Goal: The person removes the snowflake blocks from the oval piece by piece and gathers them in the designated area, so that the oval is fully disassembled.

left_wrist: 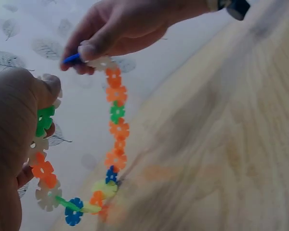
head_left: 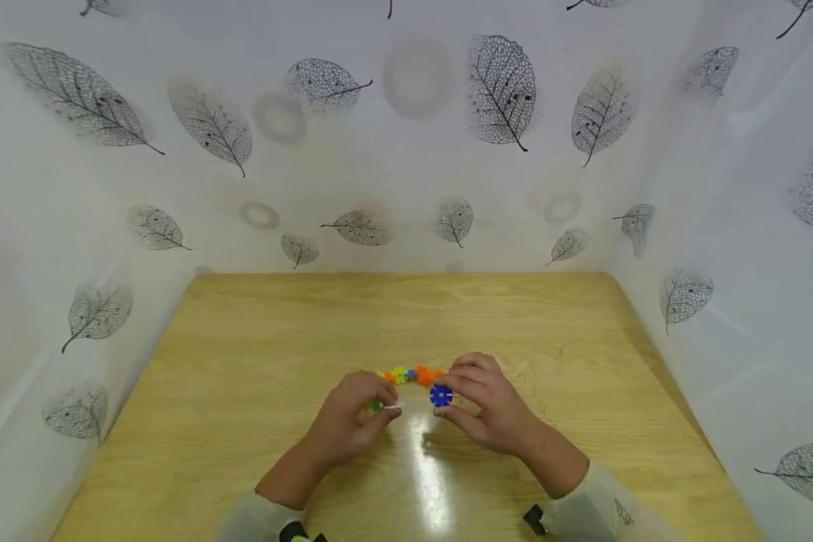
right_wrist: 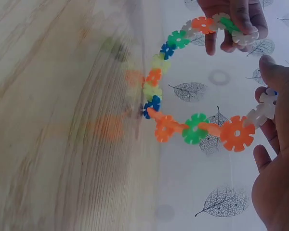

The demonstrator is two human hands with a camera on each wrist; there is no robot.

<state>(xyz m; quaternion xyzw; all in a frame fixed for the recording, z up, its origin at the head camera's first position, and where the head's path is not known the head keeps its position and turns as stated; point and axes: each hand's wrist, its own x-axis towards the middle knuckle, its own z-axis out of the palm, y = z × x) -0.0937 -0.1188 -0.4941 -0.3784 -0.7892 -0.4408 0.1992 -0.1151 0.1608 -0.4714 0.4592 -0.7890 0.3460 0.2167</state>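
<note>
A chain of notched plastic snowflake discs [right_wrist: 195, 128] in orange, green, blue, yellow and white hangs in a curve between both hands. My left hand [head_left: 355, 412] pinches one end, a white disc [right_wrist: 244, 37], between thumb and fingers. At the other end my right hand [head_left: 484, 403] pinches a blue disc [head_left: 441, 395] joined to a white one. The two ends stand apart, facing each other across a small gap. In the left wrist view the lowest part of the chain, near a blue disc [left_wrist: 73, 211], hangs close over the table.
The wooden table [head_left: 257, 324] spreads beneath the hands and shows a glossy reflection. White sheeting with grey leaf prints [head_left: 501, 90] encloses it at the back and both sides. Dark bands [head_left: 534, 519] sit at both wrists.
</note>
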